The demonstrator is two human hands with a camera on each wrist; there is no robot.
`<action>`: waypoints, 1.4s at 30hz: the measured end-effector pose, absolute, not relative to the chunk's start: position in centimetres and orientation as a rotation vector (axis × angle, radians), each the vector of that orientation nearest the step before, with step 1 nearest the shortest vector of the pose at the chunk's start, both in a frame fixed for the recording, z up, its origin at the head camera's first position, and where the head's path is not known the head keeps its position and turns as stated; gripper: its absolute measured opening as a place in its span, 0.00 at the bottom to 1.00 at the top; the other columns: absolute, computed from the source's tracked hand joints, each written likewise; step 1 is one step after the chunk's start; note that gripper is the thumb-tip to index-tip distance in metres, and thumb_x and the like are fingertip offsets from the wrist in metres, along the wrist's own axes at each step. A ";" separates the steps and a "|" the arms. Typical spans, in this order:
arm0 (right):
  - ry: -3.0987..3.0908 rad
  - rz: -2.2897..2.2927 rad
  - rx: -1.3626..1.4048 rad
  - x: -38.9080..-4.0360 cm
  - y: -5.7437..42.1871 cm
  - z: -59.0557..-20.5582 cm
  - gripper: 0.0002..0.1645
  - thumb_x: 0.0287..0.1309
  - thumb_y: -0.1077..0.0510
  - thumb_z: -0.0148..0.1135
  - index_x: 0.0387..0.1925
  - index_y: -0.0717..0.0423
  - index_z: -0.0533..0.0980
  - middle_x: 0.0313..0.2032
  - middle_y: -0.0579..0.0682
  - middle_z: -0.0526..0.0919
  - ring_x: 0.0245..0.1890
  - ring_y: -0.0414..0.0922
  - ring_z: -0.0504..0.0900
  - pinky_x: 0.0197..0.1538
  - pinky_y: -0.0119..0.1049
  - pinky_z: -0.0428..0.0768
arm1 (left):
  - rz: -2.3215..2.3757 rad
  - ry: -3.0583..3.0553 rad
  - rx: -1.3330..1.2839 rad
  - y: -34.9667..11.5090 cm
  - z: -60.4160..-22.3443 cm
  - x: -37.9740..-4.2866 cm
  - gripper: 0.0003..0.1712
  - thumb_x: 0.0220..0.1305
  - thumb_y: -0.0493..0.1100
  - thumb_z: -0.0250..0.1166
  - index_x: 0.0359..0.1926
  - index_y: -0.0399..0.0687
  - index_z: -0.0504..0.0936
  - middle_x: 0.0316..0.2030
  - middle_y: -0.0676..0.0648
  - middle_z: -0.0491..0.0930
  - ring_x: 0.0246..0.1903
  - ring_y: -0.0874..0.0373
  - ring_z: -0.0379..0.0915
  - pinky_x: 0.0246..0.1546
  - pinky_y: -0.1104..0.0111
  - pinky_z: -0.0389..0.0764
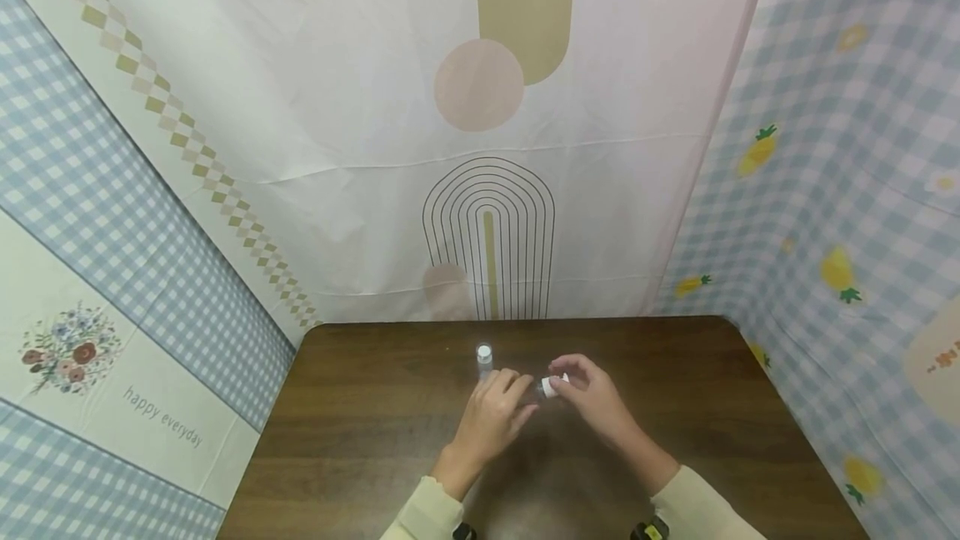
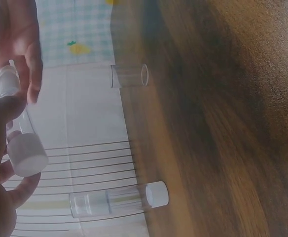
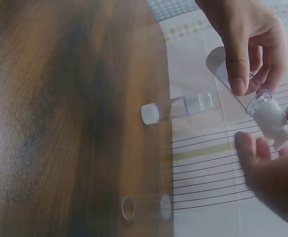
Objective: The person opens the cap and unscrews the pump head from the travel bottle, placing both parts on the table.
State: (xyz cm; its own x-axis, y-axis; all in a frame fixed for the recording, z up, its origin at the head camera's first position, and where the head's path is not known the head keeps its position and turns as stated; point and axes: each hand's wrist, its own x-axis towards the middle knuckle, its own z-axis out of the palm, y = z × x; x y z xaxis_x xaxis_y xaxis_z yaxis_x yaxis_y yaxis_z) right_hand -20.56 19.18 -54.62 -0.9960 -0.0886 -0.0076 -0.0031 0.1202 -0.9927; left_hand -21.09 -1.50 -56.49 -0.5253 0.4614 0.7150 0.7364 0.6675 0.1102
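Observation:
My left hand (image 1: 491, 411) grips a clear bottle (image 3: 228, 81) with a white base (image 2: 28, 155), holding it tilted above the table. At its neck is a white pump top (image 3: 270, 118), which my right hand (image 1: 600, 402) pinches between thumb and fingers. The pump top sits at the threaded neck, and I cannot tell whether it is fully screwed on. A second clear bottle (image 3: 178, 108) with a white base stands upright beyond my left hand. Farther right stands a clear cylindrical cap (image 2: 129, 76), seen in both wrist views.
A dark wooden table (image 1: 360, 432) lies beneath both hands. Behind it hangs a white printed cloth (image 1: 360, 240), and blue checked cloth (image 1: 795, 173) covers the right side. Long pale sleeves (image 1: 431, 511) cover both forearms.

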 end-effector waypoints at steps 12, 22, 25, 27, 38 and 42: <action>2.304 -2.013 -0.014 -20.4 18.7 -54.5 0.16 0.64 0.63 0.69 0.47 0.69 0.76 0.43 0.61 0.84 0.40 0.48 0.88 0.43 0.39 0.89 | -0.491 -2.210 -0.911 -1.6 -56.7 -21.2 0.25 0.48 0.46 0.84 0.46 0.46 0.85 0.39 0.50 0.82 0.37 0.57 0.79 0.39 0.65 0.83; 2.238 -2.127 -0.006 -20.3 18.9 -54.8 0.20 0.58 0.70 0.70 0.50 0.70 0.74 0.48 0.64 0.82 0.47 0.49 0.87 0.43 0.39 0.89 | -0.532 -2.192 -0.902 -1.5 -56.6 -21.1 0.26 0.45 0.45 0.85 0.46 0.46 0.85 0.38 0.50 0.82 0.36 0.57 0.79 0.39 0.65 0.84; 2.257 -2.142 -0.008 -20.3 19.2 -54.8 0.19 0.58 0.70 0.70 0.50 0.69 0.75 0.48 0.63 0.83 0.46 0.47 0.87 0.41 0.39 0.89 | -0.544 -2.209 -0.894 -1.6 -56.6 -21.1 0.26 0.46 0.45 0.85 0.46 0.46 0.85 0.38 0.50 0.82 0.36 0.57 0.79 0.39 0.65 0.84; 2.270 -2.157 -0.008 -20.3 19.4 -54.8 0.18 0.58 0.69 0.70 0.50 0.69 0.76 0.47 0.62 0.83 0.45 0.45 0.88 0.40 0.40 0.89 | -0.547 -2.217 -0.892 -1.6 -56.6 -21.0 0.26 0.46 0.45 0.85 0.46 0.46 0.85 0.38 0.50 0.82 0.36 0.57 0.79 0.39 0.65 0.84; 2.566 -2.040 -0.076 -20.5 21.7 -55.2 0.27 0.66 0.63 0.68 0.65 0.65 0.76 0.61 0.68 0.80 0.57 0.42 0.83 0.53 0.20 0.79 | -0.543 -2.220 -0.859 -2.3 -57.0 -20.9 0.27 0.45 0.47 0.85 0.46 0.45 0.86 0.39 0.49 0.83 0.37 0.56 0.80 0.35 0.65 0.84; 2.616 -1.978 -0.069 -20.6 22.8 -54.9 0.31 0.67 0.64 0.66 0.70 0.64 0.71 0.63 0.70 0.76 0.63 0.60 0.79 0.54 0.18 0.76 | -0.533 -2.206 -0.855 -2.6 -57.2 -20.9 0.26 0.46 0.47 0.84 0.46 0.45 0.85 0.39 0.49 0.83 0.38 0.56 0.81 0.35 0.65 0.84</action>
State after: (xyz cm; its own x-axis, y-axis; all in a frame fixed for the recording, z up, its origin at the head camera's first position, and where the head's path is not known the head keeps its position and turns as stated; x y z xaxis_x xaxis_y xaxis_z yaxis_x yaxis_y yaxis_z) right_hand -20.58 22.76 -54.93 -0.9895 0.0504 0.1356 -0.1167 0.2757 -0.9541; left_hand -20.90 -2.58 -57.20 -0.5361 0.4178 0.7335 0.7067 0.6974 0.1193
